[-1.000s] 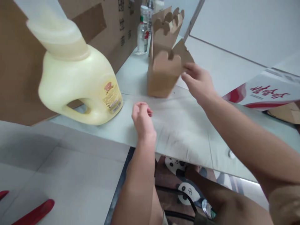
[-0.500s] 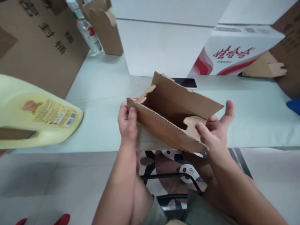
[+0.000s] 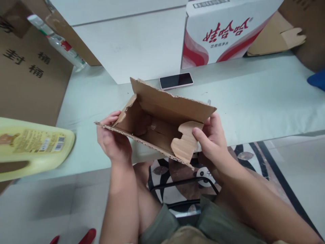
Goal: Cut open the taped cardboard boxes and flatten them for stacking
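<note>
Between my two hands is a small brown cardboard box (image 3: 175, 105), tilted with its open top toward me, so its inside shows. Its long flaps stand outward, and a notched end flap (image 3: 186, 140) is at the right. My left hand (image 3: 114, 142) grips the left end, its fingers partly hidden behind the cardboard. At the right end, my right hand (image 3: 212, 135) holds the box with the thumb on the notched flap and the fingers behind. The box is above the table's front edge. A phone (image 3: 176, 81) lies flat on the table just beyond it.
On the pale green table (image 3: 254, 98) stand a large white box (image 3: 134, 47) and a white and red carton (image 3: 223, 37). A yellow jug (image 3: 35, 145) is at the left, near a clear bottle (image 3: 61, 45) and a big brown carton (image 3: 33, 74). Folded cardboard (image 3: 274, 35) leans back right.
The cardboard box has tipped further toward me, showing more of its inside. My right fingers have closed in behind its end. The view has shifted, uncovering more of the phone.
</note>
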{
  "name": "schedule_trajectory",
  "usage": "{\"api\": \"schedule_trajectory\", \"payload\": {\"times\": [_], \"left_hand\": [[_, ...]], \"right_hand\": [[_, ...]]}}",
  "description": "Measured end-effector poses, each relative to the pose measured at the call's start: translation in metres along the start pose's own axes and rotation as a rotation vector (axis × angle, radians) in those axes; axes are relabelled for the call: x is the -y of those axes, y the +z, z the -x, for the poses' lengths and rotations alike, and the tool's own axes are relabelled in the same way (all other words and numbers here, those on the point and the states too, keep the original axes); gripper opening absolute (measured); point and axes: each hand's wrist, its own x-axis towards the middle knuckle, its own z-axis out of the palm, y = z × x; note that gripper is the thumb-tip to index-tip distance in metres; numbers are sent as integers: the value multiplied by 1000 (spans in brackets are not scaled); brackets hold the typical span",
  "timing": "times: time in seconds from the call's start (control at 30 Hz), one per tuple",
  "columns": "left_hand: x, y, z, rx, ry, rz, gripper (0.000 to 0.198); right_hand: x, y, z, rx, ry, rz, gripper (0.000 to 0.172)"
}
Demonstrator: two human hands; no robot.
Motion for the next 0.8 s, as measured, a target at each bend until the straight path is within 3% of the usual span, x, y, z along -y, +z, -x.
{"api": "schedule_trajectory", "payload": {"times": [0.17,0.3,0.43,0.53,0.6,0.67,0.8], "left_hand": [[-12,-2,3,-8,47,1,31],[-14,-3,5,-28,43,-75,43],[-10,-10,7,-22,-128,-224,40],[-12,-17,5,88,-26,-397,38],[-14,-19,3,219,75,-553,26],[-16,-20,0,314,110,-631,27],[-13,-21,-2,301,75,-610,35]], "right_hand": [[1,5,-3,-2,-69,-12,19],[3,4,-2,12,-92,21,13],[-3,-1,0,125,-103,7,27],[-6,-3,1,191,-138,-89,37],[-6,-2,3,210,-141,-92,34],[-5,-1,4,217,-144,-63,30],[-9,2,4,166,-117,-81,50]]}}
